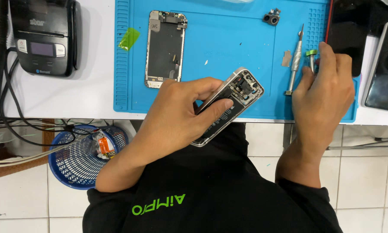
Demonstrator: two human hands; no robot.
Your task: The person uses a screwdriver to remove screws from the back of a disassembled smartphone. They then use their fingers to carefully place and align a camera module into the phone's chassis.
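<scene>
Left hand [183,110] wrapped around an opened smartphone body [232,101], back off, internals showing; held tilted above the near edge of the blue repair mat [228,43]. Right hand [325,92] at the mat's right side, fingers closed on a green-capped screwdriver [311,56]. Silver screwdriver [295,60] lies just beside it. Detached screen panel [165,48] face down at mat's left. Camera module [272,18] near the far edge. Blue wastebasket [79,157] on floor below.

A white table [73,92] carries a blue work mat [228,43] and a black receipt printer [45,36]. On the mat lie 1 detached screen panel [165,48], a green sticker [129,38], a camera module [272,17] and 2 screwdrivers [296,60].
</scene>
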